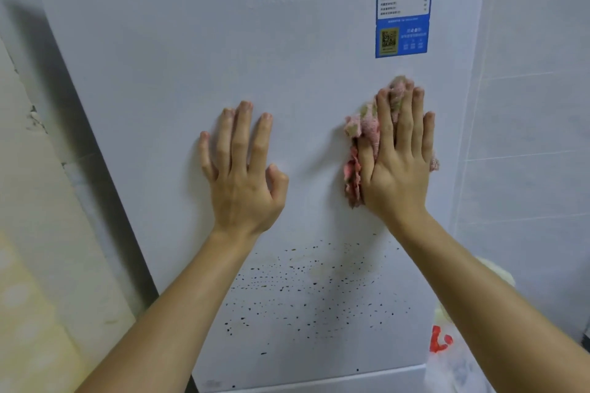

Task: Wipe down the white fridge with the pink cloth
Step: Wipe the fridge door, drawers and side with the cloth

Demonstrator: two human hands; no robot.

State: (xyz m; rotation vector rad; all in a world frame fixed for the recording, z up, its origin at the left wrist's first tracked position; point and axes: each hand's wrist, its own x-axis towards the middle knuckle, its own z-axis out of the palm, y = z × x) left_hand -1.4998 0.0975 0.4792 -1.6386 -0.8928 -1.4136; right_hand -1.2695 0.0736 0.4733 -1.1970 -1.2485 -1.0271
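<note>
head | right hand flat, fingers straight, presses pink cloth on white fridge door below blue label | left hand flat, holds nothing | cloth soft, limp: likely bunches, palm it | dark specks below unwiped

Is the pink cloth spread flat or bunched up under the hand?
Bunched: the pink cloth shows crumpled folds poking out around the right hand pressing it to the fridge.
</note>
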